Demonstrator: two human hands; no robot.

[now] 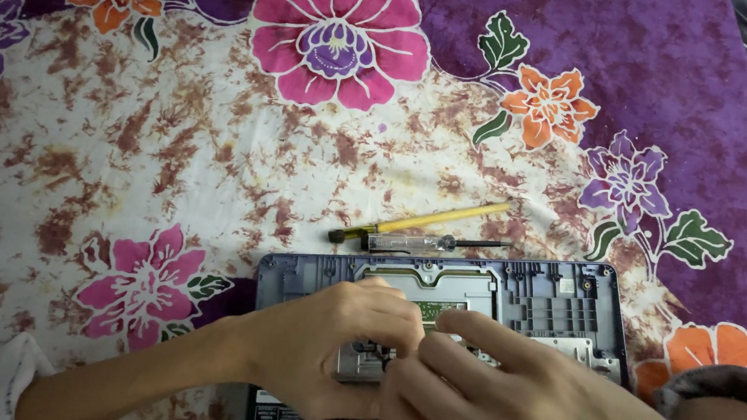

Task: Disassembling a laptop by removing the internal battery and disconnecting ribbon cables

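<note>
Both hands meet over the opened laptop base, a blue-grey plastic shell that lies directly under them on the flower-patterned cloth. The left hand is curled, its fingertips pinched on something small at the metal plate in the middle of the shell; what it pinches is hidden, so I cannot tell what it is. The right hand comes from the right side with fingers half bent, its tips touching the same spot beside the left fingers. The long axis of the shell runs left to right. Just beyond the far edge of the shell lie two screwdrivers, also pointing left to right, near both hands but untouched.
</note>
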